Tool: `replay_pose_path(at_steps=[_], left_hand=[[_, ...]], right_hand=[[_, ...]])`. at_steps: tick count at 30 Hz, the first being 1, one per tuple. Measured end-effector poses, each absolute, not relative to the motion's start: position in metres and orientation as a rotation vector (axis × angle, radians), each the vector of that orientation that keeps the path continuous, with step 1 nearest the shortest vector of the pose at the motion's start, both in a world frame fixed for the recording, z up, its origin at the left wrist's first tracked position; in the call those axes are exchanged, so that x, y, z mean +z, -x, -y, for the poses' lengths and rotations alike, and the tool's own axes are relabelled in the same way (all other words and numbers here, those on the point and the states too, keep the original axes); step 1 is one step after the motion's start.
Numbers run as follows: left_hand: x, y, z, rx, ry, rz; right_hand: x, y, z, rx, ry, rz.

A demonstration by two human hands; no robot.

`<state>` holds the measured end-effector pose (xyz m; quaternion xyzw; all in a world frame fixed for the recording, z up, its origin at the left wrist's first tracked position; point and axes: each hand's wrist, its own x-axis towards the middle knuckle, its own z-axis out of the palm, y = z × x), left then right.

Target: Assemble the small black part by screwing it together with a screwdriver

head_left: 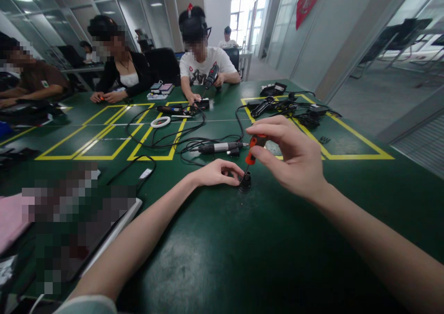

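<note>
The near table (208,263) is gleaming smooth; the driver (251,156) is showing a plastic handle (253,146) (its shaft (246,169) looking metallic).

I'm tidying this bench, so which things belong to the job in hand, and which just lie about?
Apparently in the job:
orange-handled screwdriver, in the right hand
small black part, at the left hand

Apparently lying about:
grey-and-black tool
white ring
heaped black cables

2 hands (294,154) work an orange screwdriver (249,159) at a black part (246,183).
</note>
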<state>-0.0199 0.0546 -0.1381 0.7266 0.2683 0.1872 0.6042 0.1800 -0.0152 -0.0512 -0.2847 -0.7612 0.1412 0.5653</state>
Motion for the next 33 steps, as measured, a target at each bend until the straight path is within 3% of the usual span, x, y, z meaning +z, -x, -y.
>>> replay_pose_path(at_steps=[15,20,24,33], left_hand=[[-0.137,0.02,-0.054,0.426,-1.679,-0.634],[-0.136,0.019,-0.053,0.441,-1.676,-0.629],[-0.135,0.018,-0.053,0.461,-1.655,-0.638],[-0.137,0.018,-0.052,0.552,-1.554,-0.715]], right_hand=[[-0.039,-0.183,0.02,0.701,0.591,1.615],[-0.042,-0.199,0.001,0.625,0.959,2.114],[-0.059,-0.206,-0.012,0.906,1.247,2.476],[-0.09,-0.203,-0.026,1.206,1.151,2.384]])
